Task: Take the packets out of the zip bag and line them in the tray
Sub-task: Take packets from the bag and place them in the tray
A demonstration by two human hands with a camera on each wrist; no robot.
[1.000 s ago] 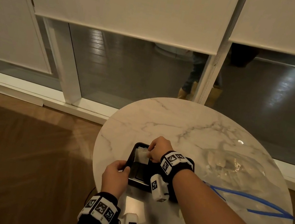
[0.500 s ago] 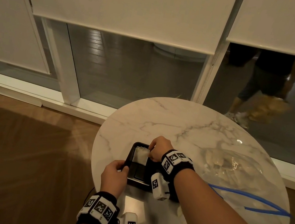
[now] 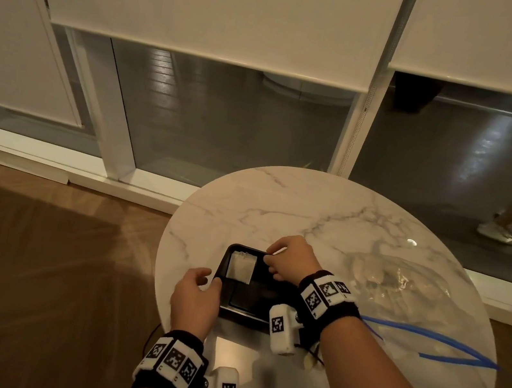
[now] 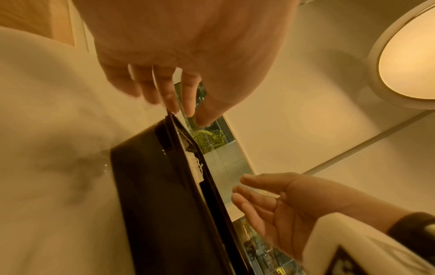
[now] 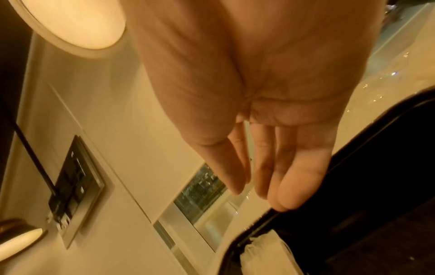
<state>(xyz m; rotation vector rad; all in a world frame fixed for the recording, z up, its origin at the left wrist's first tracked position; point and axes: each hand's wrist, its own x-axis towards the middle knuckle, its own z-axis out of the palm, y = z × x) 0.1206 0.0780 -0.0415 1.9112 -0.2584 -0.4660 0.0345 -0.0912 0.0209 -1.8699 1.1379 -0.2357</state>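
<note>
Round marble table (image 3: 279, 211) by the window, 2 containers on it. Black tray (image 3: 245, 312) sits at the near-left part of the tabletop. Inside it, 1 white packet (image 3: 241, 268) lies flat in the far-left corner, against the far wall; rest of the tray floor is bare and dark. From the right wrist view the same packet (image 5: 263, 254) shows tucked under the tray's rim (image 5: 353, 167).

Clear zip bag (image 3: 402, 286) lies crumpled on the right part of the table, well apart from the tray. Pale shapes show through the plastic, count cannot be told. Blue zip strip (image 3: 427, 336) trails from it toward the near-right table edge.

Left hand (image 3: 194, 302) is at the tray's left rim, thumb and fingers (image 4: 168, 96) coming down on either side of the rim edge; fingers bent, and whether they actually clamp the rim cannot be told. Nothing else in that hand.

Right hand (image 3: 291, 260) hangs over the tray's far-right corner, just beside the packet, not touching it. In the right wrist view its fingers (image 5: 294, 178) are straight and pressed together, empty palm, tips close above the rim. Left wrist view shows the same hand (image 4: 277, 202) loosely spread, holding nothing.

Both wrists wear black bands with white marker tags (image 3: 326, 293).
</note>
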